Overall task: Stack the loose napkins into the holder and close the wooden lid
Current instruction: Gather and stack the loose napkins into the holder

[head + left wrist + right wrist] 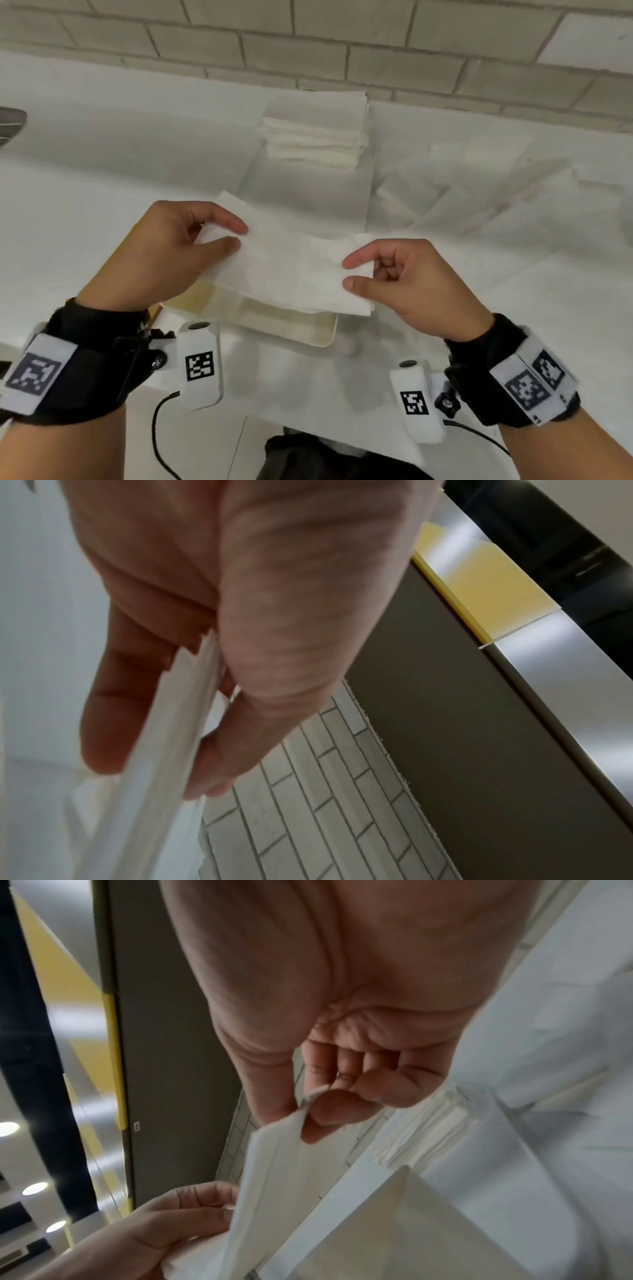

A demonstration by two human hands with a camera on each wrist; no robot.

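Observation:
Both hands hold a small folded bundle of white napkins (291, 270) level above the cream napkin holder (318, 334), which stands open near the table's front edge. My left hand (239, 236) pinches the bundle's left end between thumb and fingers; the left wrist view shows the layered napkin edge (164, 737) in that pinch. My right hand (346, 274) pinches the right end, and the right wrist view shows the napkins (274, 1177) hanging over the holder (394, 1231). A brown wooden edge (156, 312) shows beside my left wrist; the rest is hidden.
A neat stack of white napkins (315, 144) sits at the back near the brick wall (308, 44). Several loose napkins (479, 192) lie spread on the white table to the right. A grey object (10, 123) pokes in at the far left.

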